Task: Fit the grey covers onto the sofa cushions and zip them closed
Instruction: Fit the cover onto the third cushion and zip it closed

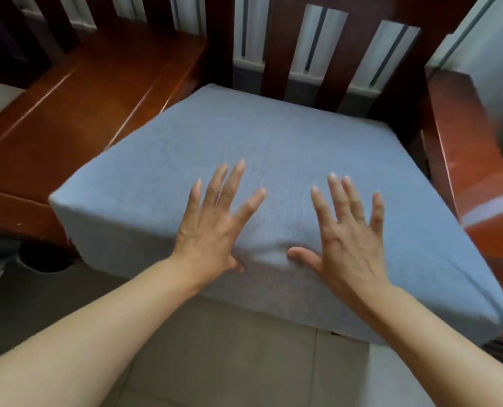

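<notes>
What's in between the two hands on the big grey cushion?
Head view: only bare grey cover of the square grey cushion lies between the left hand and right hand.

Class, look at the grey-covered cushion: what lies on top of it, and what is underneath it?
Both hands, left hand and right hand, rest flat on the cushion. The wooden seat beneath is hidden by it.

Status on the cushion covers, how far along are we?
Done: the grey cover is fully over this cushion, smooth and wrinkle-free. In hand: the left hand and right hand lie flat on it near the front edge, apparently seating it in the wooden sofa frame; its front still overhangs. Left: no zip is visible here, so closure is unconfirmed. Other cushions are out of view.
</notes>
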